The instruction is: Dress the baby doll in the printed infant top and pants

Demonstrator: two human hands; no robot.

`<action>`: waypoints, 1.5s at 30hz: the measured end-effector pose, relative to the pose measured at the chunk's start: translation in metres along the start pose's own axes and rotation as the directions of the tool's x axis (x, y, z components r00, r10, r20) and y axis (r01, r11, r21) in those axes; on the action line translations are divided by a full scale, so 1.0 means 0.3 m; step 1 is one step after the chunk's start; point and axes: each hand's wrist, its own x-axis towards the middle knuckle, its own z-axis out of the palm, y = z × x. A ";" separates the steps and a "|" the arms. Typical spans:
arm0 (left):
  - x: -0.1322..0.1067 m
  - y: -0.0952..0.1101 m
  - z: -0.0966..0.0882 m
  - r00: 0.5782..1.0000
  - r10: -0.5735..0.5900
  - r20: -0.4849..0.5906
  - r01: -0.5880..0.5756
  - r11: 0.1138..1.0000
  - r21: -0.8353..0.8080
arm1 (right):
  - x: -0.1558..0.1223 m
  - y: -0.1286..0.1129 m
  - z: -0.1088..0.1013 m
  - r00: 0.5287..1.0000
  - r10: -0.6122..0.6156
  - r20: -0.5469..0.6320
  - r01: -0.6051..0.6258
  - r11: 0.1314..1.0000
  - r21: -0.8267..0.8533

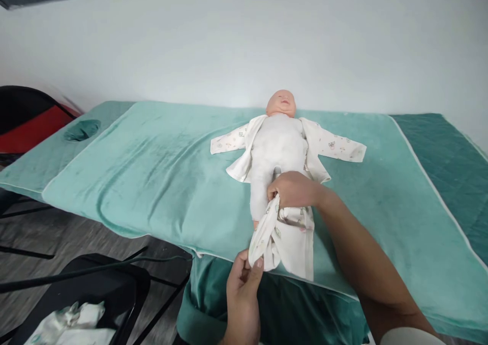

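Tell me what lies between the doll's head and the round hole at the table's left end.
Only bare teal towel lies between the doll's head and the hole, as the head view shows.

Two bare hands — left hand [241, 284], right hand [292, 189] — on bare forearms. No rings, watch or gloves visible. White short sleeve edge [409, 336] on the right upper arm — plain, unmarked fabric.

Head-worn view, forward and down
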 end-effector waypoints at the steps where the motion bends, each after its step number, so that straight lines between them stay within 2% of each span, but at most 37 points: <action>1: 0.010 0.001 -0.011 1.000 0.013 -0.001 -0.013 1.000 0.015 | 0.000 -0.002 0.002 1.000 0.001 0.002 -0.001 1.000 -0.018; 9: 0.052 -0.008 -0.027 0.999 -0.023 0.024 0.026 0.993 -0.113 | -0.001 -0.013 0.004 0.999 0.039 0.037 -0.036 0.997 -0.063; 14: 0.065 -0.007 -0.021 0.996 -0.010 0.085 0.012 1.000 -0.027 | 0.001 -0.008 0.004 0.999 0.026 0.043 -0.023 0.998 -0.064; 21: 0.096 -0.003 -0.031 0.975 0.089 0.205 -0.128 0.974 0.189 | -0.010 0.005 0.001 0.999 -0.029 0.017 0.029 1.000 0.000; 28: 0.178 -0.001 -0.040 0.914 0.282 0.291 -0.356 0.901 0.246 | -0.029 0.003 -0.019 0.997 -0.077 0.012 0.075 0.991 0.107; 31: 0.231 -0.005 -0.041 0.886 0.358 0.294 -0.430 0.871 0.238 | -0.034 0.003 -0.024 0.997 -0.076 0.023 0.072 0.989 0.131; 35: 0.309 0.001 -0.040 0.844 0.463 0.272 -0.528 0.805 0.270 | -0.034 -0.002 -0.025 0.998 -0.054 0.043 0.051 0.995 0.081; 42: 0.425 0.084 -0.011 0.776 0.580 0.249 -0.626 0.660 0.416 | -0.031 -0.013 -0.026 0.999 -0.039 0.010 0.039 0.999 0.032; 45: 0.490 0.134 0.018 0.712 0.633 0.302 -0.688 0.548 0.475 | -0.028 -0.019 -0.027 1.000 -0.009 -0.014 0.009 0.999 0.054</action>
